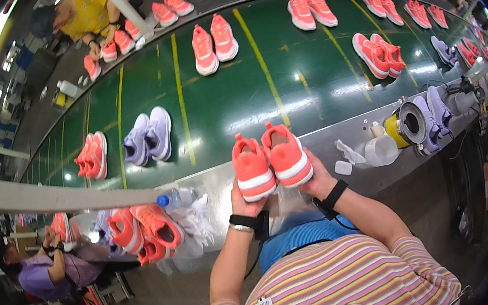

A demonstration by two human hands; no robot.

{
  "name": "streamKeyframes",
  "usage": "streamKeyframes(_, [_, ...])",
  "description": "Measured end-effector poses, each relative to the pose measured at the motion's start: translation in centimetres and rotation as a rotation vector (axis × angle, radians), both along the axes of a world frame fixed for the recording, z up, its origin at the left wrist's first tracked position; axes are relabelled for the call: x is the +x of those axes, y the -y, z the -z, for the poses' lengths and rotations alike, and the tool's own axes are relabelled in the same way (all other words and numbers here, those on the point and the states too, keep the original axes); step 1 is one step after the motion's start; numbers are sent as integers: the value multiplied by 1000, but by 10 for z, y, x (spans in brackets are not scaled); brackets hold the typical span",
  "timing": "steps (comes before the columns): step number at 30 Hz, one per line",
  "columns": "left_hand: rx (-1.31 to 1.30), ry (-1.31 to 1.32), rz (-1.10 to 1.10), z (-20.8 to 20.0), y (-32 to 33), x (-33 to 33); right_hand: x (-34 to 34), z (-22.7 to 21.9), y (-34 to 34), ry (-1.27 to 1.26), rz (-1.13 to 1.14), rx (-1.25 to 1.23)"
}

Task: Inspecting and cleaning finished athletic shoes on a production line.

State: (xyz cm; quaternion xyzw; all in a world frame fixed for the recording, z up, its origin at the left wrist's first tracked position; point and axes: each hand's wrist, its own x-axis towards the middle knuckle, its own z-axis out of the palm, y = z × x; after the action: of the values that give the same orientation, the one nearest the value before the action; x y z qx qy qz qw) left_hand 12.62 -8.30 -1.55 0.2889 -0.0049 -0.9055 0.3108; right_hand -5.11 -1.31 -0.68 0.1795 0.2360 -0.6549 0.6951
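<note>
In front of me I hold a pair of coral sneakers with white midsoles, side by side, heels toward me. My left hand [246, 200] is closed round the left coral sneaker [251, 165]. Round the outer side of the right coral sneaker [286, 154] my right hand [318, 175] is closed. Most of the fingers are hidden behind the shoes. Both shoes are above the metal ledge [222, 173] at the near edge of the green conveyor belt [215, 113].
Coral and lavender sneaker pairs [147, 137] stand along the belt. On the ledge are a yellow-banded can [405, 125], a plastic tub [381, 151], a water bottle [178, 198] and piled sneakers [159, 227]. A grey bar [66, 195] crosses at left. Co-workers [45, 271] handle shoes at left and far left.
</note>
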Motion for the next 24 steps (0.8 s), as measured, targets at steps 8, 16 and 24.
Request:
streamKeyframes(8, [-54,-85,126,23,29,-73,-65,15,14,-52,50,-114])
streamKeyframes(16, [-430,159,143,82,113,-247,-229,59,77,-1153,222,-129])
streamKeyframes(24, [-1670,1466,643,35,171,-173,-269,124,68,-1524,169,463])
